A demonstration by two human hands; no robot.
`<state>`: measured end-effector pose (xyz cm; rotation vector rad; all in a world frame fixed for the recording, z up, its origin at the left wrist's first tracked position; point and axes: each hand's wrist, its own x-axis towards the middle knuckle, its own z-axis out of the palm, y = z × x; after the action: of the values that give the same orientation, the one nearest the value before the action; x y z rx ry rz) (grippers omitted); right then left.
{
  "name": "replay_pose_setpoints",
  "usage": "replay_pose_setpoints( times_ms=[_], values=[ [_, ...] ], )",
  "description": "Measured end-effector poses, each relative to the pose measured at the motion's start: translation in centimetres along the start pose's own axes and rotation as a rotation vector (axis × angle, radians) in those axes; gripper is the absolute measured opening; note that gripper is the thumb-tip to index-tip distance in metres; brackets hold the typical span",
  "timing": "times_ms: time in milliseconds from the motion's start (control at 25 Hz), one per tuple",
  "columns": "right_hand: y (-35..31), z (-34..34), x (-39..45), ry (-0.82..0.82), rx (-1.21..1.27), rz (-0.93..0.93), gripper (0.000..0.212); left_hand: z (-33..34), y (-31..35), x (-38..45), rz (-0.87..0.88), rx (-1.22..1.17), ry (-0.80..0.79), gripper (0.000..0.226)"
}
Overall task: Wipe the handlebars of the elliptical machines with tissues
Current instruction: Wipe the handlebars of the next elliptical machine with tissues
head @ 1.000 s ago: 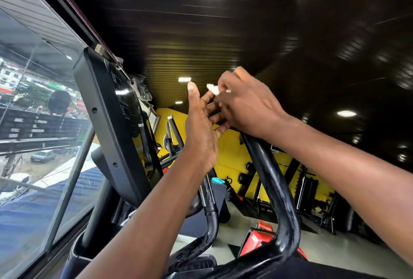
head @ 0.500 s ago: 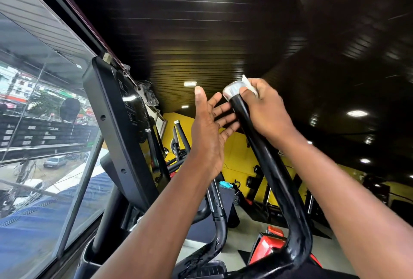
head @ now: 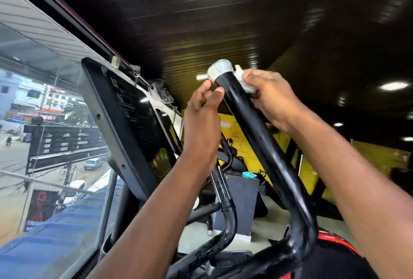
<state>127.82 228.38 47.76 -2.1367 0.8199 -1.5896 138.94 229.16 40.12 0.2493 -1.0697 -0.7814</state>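
Two hands now meet at the top of the black handlebar [head: 263, 144]: the right hand [head: 271, 97] presses a white tissue [head: 247, 85] against it, while the left hand [head: 202, 120], previously spread, has curled beside it. Wiping is beginning.

The pale, glossy gym floor [head: 277, 223] shows in the lower middle of the frame. A dark grey boxy stand [head: 240, 196] sits on it, a crumpled turquoise cloth [head: 249, 175] on its top.
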Motion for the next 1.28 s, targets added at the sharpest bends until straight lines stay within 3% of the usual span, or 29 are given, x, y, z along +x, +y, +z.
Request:
replay_pose_setpoints(
  times_ms=[80,160,240,360,600,640,760,800,920,1000,1160,1280],
  values=[
    [1.5,-0.8,0.1,-0.103,0.104,0.016,0.029,0.6,-0.7,0.1,0.082,0.081,0.018,0.036],
    [3.4,-1.8,0.3,-0.133,0.036,0.004,0.031,1.6,-1.5,0.1,0.124,0.14,0.038,0.039],
    [5.0,-2.4,0.8,-0.024,-0.052,-0.244,0.021,2.7,-2.5,-0.5,0.159,0.171,0.099,0.04],
    [5.2,-1.9,0.8,0.087,-0.251,-0.645,0.028,3.3,-3.6,-1.3,0.151,0.15,0.154,0.037],
    [7.8,-6.0,-4.4,-0.201,-0.279,-1.248,0.025,4.7,-2.7,-4.5,0.136,0.187,0.242,0.048],
    [7.8,-6.1,-4.2,-0.216,-0.261,-1.201,0.025,5.1,-2.6,-4.9,0.127,0.177,0.26,0.047],
    [5.9,-5.1,-2.7,-0.162,-0.108,-0.815,0.022,5.9,-3.1,-5.5,0.129,0.169,0.291,0.043],
    [5.8,-4.7,-2.9,-0.149,-0.128,-0.772,0.022,6.1,-3.1,-5.7,0.132,0.173,0.3,0.044],
    [7.7,-5.2,-6.0,-0.16,-0.227,-1.003,0.02,5.7,-3.1,-6.0,0.144,0.196,0.303,0.046],
    [8.8,-5.6,-6.8,-0.164,-0.174,-1.022,0.021,5.6,-3.4,-6.2,0.145,0.213,0.307,0.045],
    [8.4,-4.7,-5.3,-0.036,0.073,-0.671,0.03,6.7,-4.6,-7.1,0.139,0.297,0.346,0.044],
    [11.4,-3.8,-8.3,-0.007,0.381,-0.458,0.027,7.7,-5.3,-8.6,0.173,0.519,0.366,0.042]
  ],
)
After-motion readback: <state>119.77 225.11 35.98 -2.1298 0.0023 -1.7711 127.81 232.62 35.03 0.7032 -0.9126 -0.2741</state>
